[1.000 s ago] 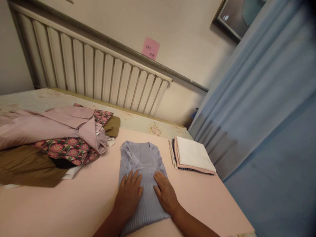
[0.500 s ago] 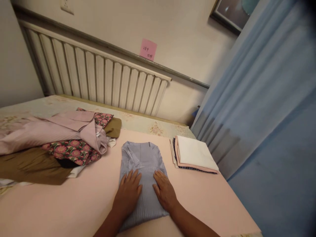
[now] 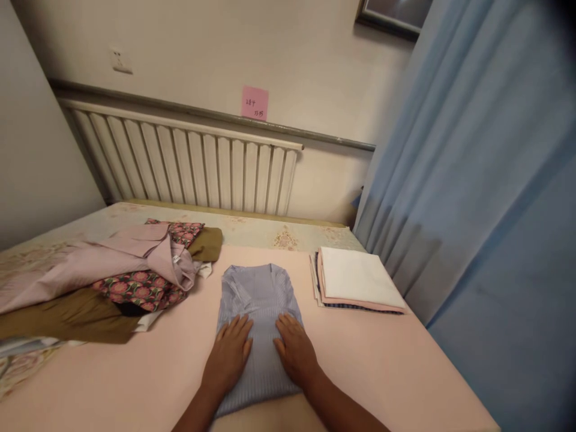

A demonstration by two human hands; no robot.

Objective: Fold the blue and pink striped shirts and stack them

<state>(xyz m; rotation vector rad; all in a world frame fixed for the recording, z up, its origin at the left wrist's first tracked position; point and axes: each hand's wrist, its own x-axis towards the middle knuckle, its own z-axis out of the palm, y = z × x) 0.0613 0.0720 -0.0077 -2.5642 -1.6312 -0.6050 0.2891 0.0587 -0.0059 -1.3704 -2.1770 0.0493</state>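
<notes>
A folded blue-grey striped shirt [image 3: 262, 351] lies flat in front of me, its far end narrowing at the shoulders. My left hand [image 3: 228, 354] rests palm down on the shirt's left side, fingers stretched forward. On the right side, my right hand [image 3: 294, 349] lies flat in the same way, with its thumb toward the middle. Both hands touch the cloth without gripping it. Parts of the shirt's side edges are hidden under my palms.
Left lies a loose heap with a pink striped garment [image 3: 121, 255], a flowered cloth [image 3: 139, 289] and a brown cloth [image 3: 76, 315]. A stack of folded cloths [image 3: 360, 276] sits right, beside the blue curtain [image 3: 450, 180]. A radiator [image 3: 193, 162] stands behind the pink-covered surface [image 3: 360, 366].
The view has tilted, so the radiator, note and wall sit differently in the picture. Both hands stay flat on the shirt, with little movement over it.
</notes>
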